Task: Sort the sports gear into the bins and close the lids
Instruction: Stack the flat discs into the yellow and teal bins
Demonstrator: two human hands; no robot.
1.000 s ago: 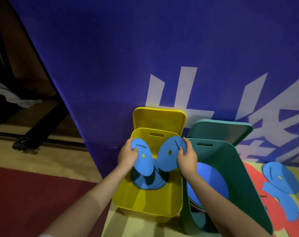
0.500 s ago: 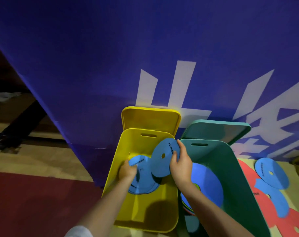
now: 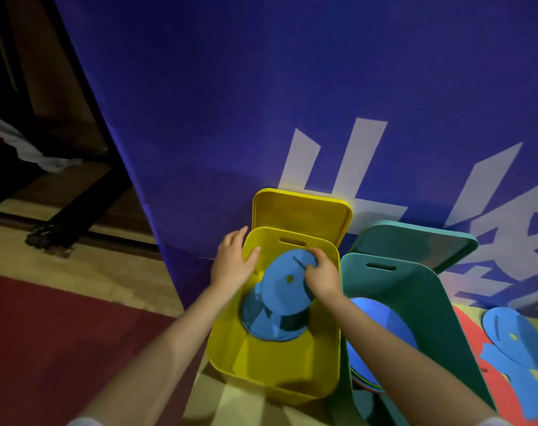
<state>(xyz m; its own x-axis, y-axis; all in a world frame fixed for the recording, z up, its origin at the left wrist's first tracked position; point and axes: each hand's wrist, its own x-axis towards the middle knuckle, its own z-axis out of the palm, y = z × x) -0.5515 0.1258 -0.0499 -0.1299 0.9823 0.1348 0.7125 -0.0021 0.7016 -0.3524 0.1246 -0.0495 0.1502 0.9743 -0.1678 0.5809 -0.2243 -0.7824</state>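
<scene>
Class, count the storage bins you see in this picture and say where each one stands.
2. The yellow bin stands open against the purple banner; the green bin stands open right beside it. Others may lie out of view.

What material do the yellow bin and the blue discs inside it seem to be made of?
The yellow bin looks like moulded plastic with a smooth, slightly glossy finish: rounded corners and a cut-out handle slot. The blue discs seem thin, matte and flexible, perhaps soft plastic or rubber; the picture leaves that open.

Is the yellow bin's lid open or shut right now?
Open. The yellow lid stands upright behind the yellow bin, against the blue banner, leaving the blue discs inside exposed.
</scene>
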